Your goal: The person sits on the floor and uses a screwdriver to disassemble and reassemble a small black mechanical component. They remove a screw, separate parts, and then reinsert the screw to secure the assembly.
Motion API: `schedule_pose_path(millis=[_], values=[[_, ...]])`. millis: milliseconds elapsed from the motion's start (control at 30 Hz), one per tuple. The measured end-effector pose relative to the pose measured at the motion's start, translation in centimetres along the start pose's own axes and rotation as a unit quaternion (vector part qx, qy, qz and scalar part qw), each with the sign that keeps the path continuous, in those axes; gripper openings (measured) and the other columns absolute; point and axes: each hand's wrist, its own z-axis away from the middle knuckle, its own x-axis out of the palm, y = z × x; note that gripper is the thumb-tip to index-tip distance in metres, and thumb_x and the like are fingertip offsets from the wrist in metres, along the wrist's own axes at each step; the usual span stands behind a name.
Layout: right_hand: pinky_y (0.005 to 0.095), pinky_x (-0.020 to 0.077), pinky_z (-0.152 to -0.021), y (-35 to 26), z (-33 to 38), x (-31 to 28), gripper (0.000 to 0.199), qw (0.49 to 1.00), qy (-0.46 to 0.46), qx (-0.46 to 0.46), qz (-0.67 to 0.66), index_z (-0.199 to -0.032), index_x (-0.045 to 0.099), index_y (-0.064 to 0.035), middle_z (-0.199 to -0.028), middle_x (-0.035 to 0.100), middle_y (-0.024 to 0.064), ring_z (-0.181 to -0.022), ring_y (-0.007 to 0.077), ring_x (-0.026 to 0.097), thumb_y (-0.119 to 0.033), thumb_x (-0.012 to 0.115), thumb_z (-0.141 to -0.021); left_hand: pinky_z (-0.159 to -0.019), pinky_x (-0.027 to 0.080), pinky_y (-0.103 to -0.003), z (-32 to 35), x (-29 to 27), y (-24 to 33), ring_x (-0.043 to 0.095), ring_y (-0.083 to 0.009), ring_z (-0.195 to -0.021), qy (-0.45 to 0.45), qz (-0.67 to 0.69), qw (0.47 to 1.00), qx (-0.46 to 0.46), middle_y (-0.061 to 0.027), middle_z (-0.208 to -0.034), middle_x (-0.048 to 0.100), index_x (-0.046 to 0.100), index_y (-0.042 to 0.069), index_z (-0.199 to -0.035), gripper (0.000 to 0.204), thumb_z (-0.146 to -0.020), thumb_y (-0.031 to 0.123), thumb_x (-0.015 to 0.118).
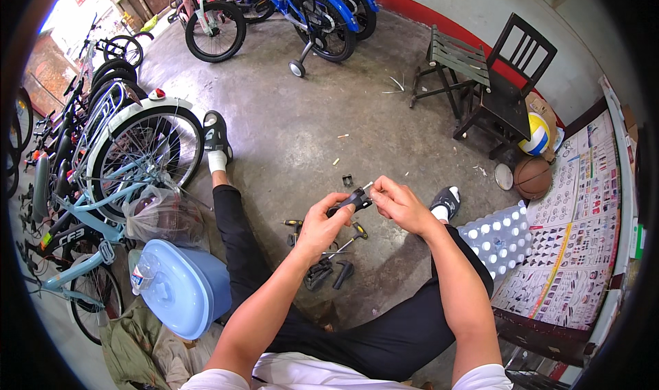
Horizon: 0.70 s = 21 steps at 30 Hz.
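Note:
My left hand (320,220) grips a short black plastic part (356,200) in front of me, thumb on top. At its far end, my right hand (403,208) has thumb and fingers pinched together. A thin pale metal piece (368,185) sticks out beside these fingertips; whether they hold it or something smaller is hidden. On the floor below lie a screwdriver (359,231) with a yellow-and-black handle and another yellow-and-black handled tool (293,223). Nearer me are a curved black piece (343,275) and a cluster of dark parts (318,273). Beyond my hands sits a small black piece (347,181).
At left stand a light-blue bicycle (103,201), a bagged item (161,218) and a lidded blue tub (171,287). Blue bicycles (302,9) are at the back. To the right are a folding stool (449,57), a black chair (508,109), a basketball (533,177) and packed bottles (495,239).

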Motion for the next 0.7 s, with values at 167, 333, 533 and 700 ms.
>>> schedule_pose_path(millis=[167, 333, 533, 700], values=[[0.0391, 0.0436, -0.060, 0.1, 0.0, 0.4, 0.033, 0.997, 0.027, -0.023, 0.064, -0.099, 0.059, -0.0050, -0.069, 0.061, 0.0074, -0.063, 0.0205, 0.058, -0.036, 0.056, -0.111, -0.058, 0.036, -0.022, 0.0, 0.2, 0.4, 0.047, -0.0021, -0.065, -0.002, -0.005, 1.000, 0.007, 0.0035, -0.080, 0.067, 0.070, 0.007, -0.127, 0.030, -0.102, 0.023, 0.069], [0.0392, 0.0455, -0.062, -0.2, -0.1, 0.3, 0.036, 0.994, 0.038, -0.045, 0.091, -0.099, 0.061, -0.0040, -0.071, 0.063, 0.0106, -0.064, 0.0233, 0.060, -0.038, 0.056, -0.111, -0.059, 0.036, -0.022, -0.1, 0.1, 0.3, 0.048, -0.0022, -0.065, -0.002, -0.018, 1.000, 0.013, 0.0035, -0.080, 0.067, 0.071, 0.008, -0.127, 0.029, -0.101, 0.023, 0.069], [0.0368, 0.0462, -0.068, -0.4, -0.1, -0.7, 0.033, 0.996, 0.071, -0.013, 0.045, -0.107, 0.060, -0.0055, -0.078, 0.063, 0.0078, -0.072, 0.0192, 0.060, -0.038, 0.055, -0.111, -0.067, 0.043, -0.024, 0.1, 0.1, 0.6, 0.055, -0.0049, -0.073, -0.004, -0.034, 0.999, 0.006, 0.0031, -0.083, 0.067, 0.071, 0.007, -0.128, 0.031, -0.101, 0.022, 0.070], [0.0350, 0.0453, -0.071, -0.5, 0.2, -1.0, 0.026, 0.998, 0.046, -0.038, 0.008, -0.112, 0.059, -0.0065, -0.083, 0.060, 0.0054, -0.077, 0.0172, 0.056, -0.032, 0.058, -0.110, -0.081, 0.049, -0.027, 0.0, -0.1, 0.0, 0.061, -0.0080, -0.085, -0.016, -0.036, 0.999, 0.020, 0.0017, -0.088, 0.068, 0.070, 0.004, -0.128, 0.033, -0.100, 0.020, 0.072]])
